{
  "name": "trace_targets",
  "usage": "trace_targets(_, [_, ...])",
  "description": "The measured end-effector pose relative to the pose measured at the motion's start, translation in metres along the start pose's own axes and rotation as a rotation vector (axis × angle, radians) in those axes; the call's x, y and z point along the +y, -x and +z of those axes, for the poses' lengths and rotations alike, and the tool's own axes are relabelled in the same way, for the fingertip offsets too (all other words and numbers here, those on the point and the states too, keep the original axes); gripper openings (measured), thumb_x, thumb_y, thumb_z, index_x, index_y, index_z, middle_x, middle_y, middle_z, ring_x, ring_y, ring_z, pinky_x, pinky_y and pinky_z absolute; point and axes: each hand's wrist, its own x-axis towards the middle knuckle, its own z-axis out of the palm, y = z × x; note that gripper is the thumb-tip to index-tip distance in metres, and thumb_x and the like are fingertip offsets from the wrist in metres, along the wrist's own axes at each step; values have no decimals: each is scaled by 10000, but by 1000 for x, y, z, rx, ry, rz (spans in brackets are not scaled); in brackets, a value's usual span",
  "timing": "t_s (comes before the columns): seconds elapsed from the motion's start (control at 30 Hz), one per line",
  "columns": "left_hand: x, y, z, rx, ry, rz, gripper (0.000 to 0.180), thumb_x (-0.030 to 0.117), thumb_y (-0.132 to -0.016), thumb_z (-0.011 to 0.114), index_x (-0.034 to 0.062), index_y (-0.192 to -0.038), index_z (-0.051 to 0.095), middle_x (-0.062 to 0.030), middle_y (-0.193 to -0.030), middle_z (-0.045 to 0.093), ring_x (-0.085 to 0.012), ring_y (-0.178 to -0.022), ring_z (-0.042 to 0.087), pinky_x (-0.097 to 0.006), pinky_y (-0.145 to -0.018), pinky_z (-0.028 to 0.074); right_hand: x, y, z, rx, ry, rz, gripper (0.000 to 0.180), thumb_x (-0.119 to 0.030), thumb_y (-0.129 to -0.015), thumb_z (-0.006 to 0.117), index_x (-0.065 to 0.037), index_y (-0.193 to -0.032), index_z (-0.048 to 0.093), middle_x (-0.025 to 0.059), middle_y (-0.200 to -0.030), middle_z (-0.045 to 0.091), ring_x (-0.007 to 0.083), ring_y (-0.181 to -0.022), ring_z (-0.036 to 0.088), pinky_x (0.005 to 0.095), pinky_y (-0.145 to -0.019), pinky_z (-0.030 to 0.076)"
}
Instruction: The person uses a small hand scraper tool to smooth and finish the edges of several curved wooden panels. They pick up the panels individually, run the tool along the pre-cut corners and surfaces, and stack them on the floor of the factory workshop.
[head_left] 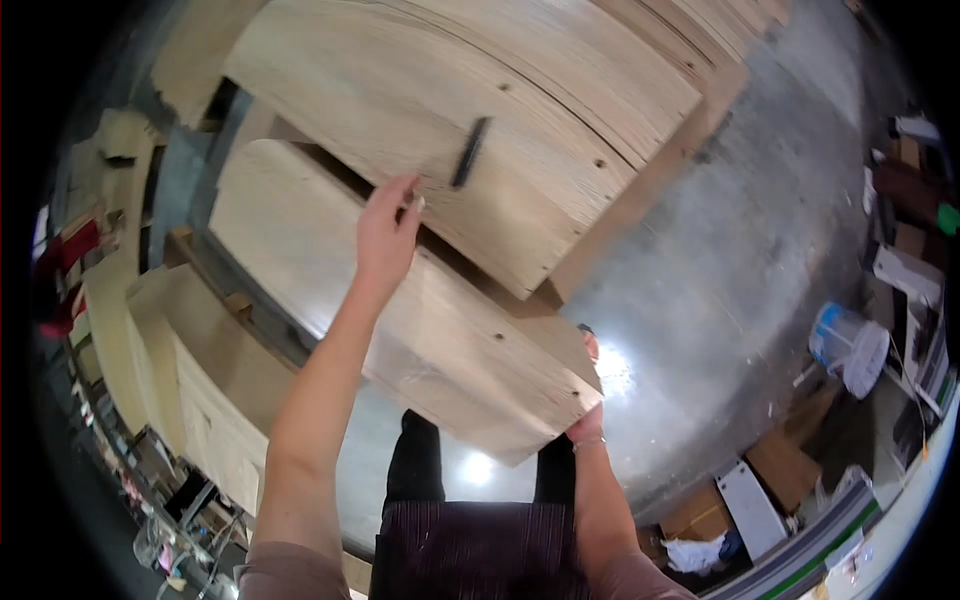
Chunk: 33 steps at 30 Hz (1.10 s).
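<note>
A pale wooden board (455,345) with small dark holes lies slanted before me, its near end over my legs. My right hand (588,424) grips its right end. Part of that hand is hidden behind the wood, and fingertips show at the far side beside something small and dark. My left hand (388,228) hovers over the gap between this board and a larger stack of wooden boards (540,140). Its fingers are curled together, with a small pale bit at the tips that I cannot make out. A black bar-shaped object (470,152) lies on the stack, just beyond the left fingers.
More wooden panels (200,370) stand at the left. On the grey concrete floor (700,260) at the right is a clear bucket with a blue label (848,345). Cardboard pieces (785,468) and white panels (750,508) clutter the lower right.
</note>
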Motion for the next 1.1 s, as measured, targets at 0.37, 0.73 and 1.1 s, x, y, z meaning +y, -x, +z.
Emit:
trace_targets(0.37, [-253, 15, -285, 249, -586, -302, 402, 259, -924, 600, 3, -1232, 567, -170, -1206, 613, -280, -1107, 595, -356, -961, 445, 57, 50, 8, -32, 195, -235, 656, -574, -970, 342, -115, -1438, 365, 76, -1457, 415, 275, -1302, 427, 445, -1091, 339])
trace_targets(0.73, [-359, -140, -307, -318, 231, -830, 701, 615, -942, 407, 40, -1326, 526, -94, -1342, 540, -238, -1217, 490, -373, -1034, 354, 67, 27, -15, 158, 237, -307, 714, -651, -920, 355, -120, -1387, 457, 45, -1385, 511, 287, -1246, 492, 441, -1067, 376])
trace_targets(1.1, [-318, -133, -282, -396, 341, -906, 832, 687, -915, 350, 107, -1506, 264, -110, -1542, 283, -271, -1398, 301, -399, -1129, 252, 52, 20, -70, 284, 173, -228, 664, -591, -918, 411, -99, -1356, 497, 76, -1336, 560, 297, -1196, 535, 453, -1022, 424])
